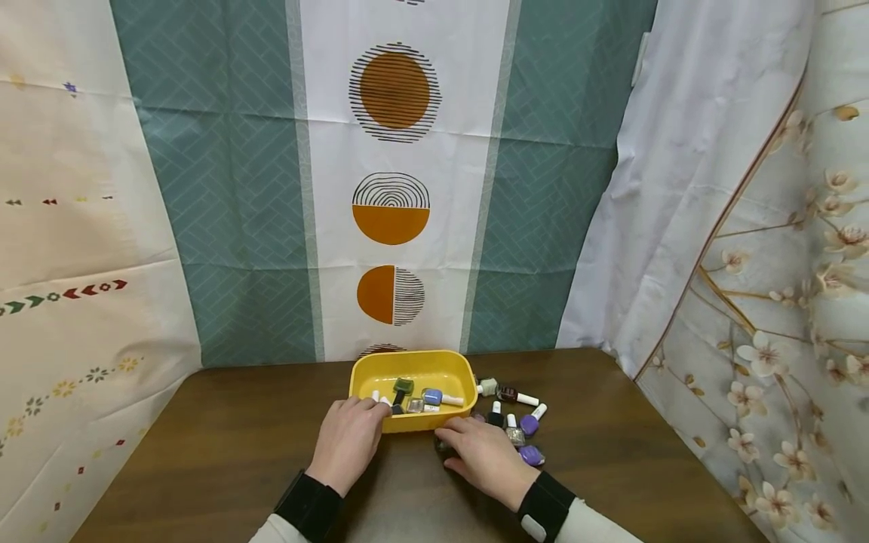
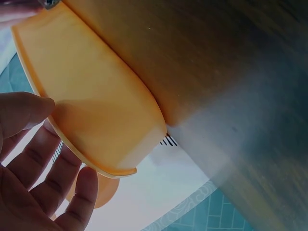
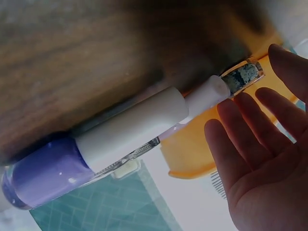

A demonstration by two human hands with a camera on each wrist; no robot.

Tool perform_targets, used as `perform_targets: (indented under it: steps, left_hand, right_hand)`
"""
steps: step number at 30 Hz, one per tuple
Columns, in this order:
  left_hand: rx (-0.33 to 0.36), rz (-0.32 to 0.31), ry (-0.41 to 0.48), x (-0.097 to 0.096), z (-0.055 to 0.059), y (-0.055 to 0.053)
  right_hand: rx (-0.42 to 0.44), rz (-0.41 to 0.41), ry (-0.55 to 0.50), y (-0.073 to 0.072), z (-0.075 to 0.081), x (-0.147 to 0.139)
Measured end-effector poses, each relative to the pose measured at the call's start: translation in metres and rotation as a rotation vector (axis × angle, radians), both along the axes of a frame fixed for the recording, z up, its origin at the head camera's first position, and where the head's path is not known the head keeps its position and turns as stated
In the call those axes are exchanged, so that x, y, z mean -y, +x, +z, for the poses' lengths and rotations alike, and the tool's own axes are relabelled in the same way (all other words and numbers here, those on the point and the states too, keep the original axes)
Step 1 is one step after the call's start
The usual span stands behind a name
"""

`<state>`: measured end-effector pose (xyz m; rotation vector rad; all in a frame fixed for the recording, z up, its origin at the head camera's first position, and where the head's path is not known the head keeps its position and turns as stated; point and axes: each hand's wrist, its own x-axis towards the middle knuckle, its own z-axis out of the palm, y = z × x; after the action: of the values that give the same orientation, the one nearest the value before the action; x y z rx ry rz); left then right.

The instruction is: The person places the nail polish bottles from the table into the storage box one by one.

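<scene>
My left hand (image 1: 351, 437) grips the near left rim of a yellow plastic tub (image 1: 417, 424); in the left wrist view, the thumb (image 2: 29, 110) lies on the outer wall with the fingers over the rim. Inside the tub lie several nail polish bottles, among them a green one (image 1: 403, 386) and a blue one (image 1: 431, 396). At the tub's front right, my right hand (image 1: 485, 458) reaches down over a dark, glittery nail polish bottle (image 3: 244, 77), also partly visible in the head view. Its fingers are spread, gently bent, around the bottle.
Right of the tub, more bottles lie on the brown table (image 1: 611, 452): a purple one (image 1: 532, 455), another purple one with a white cap (image 1: 530, 424), a glittery one (image 1: 515, 434) and a dark red one (image 1: 507, 393). Patterned cloths (image 1: 400, 302) hang behind.
</scene>
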<state>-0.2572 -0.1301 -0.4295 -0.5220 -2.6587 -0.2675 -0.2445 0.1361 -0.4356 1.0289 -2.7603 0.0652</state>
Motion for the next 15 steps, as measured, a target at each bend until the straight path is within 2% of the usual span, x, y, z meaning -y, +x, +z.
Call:
perform_targets:
  steps: [5,15]
  left_hand:
    - [0.0,-0.005,0.007,0.0004,-0.0014,0.0001]
    - [-0.025,-0.024,0.03,0.0009,0.0011,0.0018]
  right_hand:
    - [0.001,0.002,0.008,-0.0003,0.0008,0.0025]
    - [0.076,-0.023,-0.024,-0.0005,0.0048,0.0019]
